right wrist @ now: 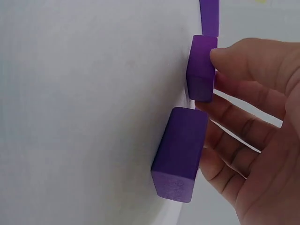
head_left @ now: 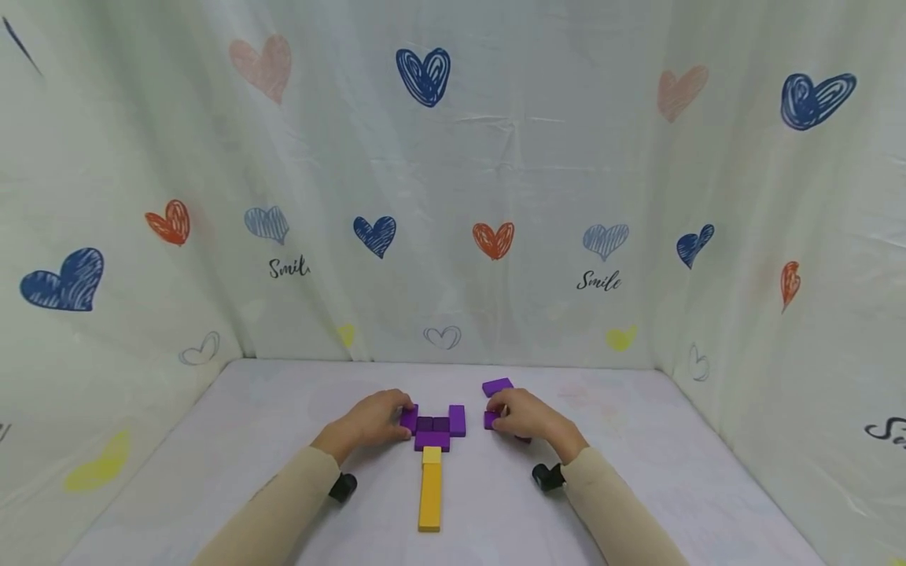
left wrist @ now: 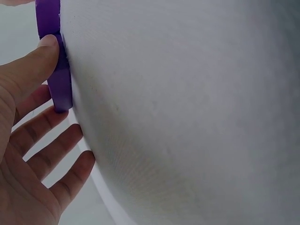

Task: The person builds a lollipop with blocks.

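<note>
In the head view the left hand [head_left: 375,418] pinches the purple block [head_left: 410,418] at the left of a purple group; its thumb lies on the block [left wrist: 60,79] in the left wrist view, the other fingers spread. Two dark purple squares [head_left: 432,424] sit above a purple block [head_left: 432,442], with an upright purple block [head_left: 457,421] at their right. A yellow strip [head_left: 430,495] runs below. Thumb and fingers of the right hand [head_left: 527,414] hold a small purple block [right wrist: 202,65]. Nearer the right wrist camera stands another purple block [right wrist: 180,145], beside the fingers.
Behind the right hand lies a further purple block [head_left: 497,386]. The white table [head_left: 283,393] ends at a pale curtain [head_left: 552,173] with printed hearts, which also hangs along both sides. A dark wrist device shows under each forearm.
</note>
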The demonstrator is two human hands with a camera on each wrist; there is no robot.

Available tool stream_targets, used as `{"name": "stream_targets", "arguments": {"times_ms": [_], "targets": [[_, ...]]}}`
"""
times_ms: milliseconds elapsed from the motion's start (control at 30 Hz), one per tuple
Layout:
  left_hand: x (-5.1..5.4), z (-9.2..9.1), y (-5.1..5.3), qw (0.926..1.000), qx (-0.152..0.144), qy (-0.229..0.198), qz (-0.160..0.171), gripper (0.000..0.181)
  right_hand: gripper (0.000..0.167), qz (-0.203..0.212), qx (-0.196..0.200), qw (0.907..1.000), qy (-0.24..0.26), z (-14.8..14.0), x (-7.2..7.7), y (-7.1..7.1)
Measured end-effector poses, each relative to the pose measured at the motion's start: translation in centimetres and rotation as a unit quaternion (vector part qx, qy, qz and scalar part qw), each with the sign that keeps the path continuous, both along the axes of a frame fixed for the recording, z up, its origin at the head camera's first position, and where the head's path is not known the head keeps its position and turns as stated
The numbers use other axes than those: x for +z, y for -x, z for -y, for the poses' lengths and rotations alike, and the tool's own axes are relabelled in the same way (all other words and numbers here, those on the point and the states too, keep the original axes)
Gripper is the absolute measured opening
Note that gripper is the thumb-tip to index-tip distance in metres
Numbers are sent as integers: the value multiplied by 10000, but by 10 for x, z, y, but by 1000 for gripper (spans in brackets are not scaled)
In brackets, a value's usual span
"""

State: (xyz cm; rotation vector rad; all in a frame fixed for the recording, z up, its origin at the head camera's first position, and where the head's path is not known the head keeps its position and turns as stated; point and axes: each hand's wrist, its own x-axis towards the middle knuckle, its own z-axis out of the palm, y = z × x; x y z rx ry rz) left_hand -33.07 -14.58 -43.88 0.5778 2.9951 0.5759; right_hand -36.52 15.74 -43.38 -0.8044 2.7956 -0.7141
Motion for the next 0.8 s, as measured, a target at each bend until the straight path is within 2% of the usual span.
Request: {"name": "stream_targets", "arguments": {"times_ms": [100, 267, 533, 667, 800], "targets": [[0, 1, 1, 10000, -35, 31, -71, 44, 25, -139, 120, 9998, 57, 1, -2, 5], [0, 1, 3, 10000, -41, 0, -4, 45, 25, -373, 259, 9990, -17, 8, -5, 17], [-2, 1, 1, 10000, 11, 17, 2, 46, 23, -577, 91, 9983, -70, 22, -5, 33], [-2, 0, 1, 10000, 6, 4, 2, 46, 24, -424, 21, 9991, -70, 31, -3, 39], [-2, 0, 0, 10000, -16, 6, -37, 45, 25, -77, -105, 9999, 40, 44, 1, 46]]}}
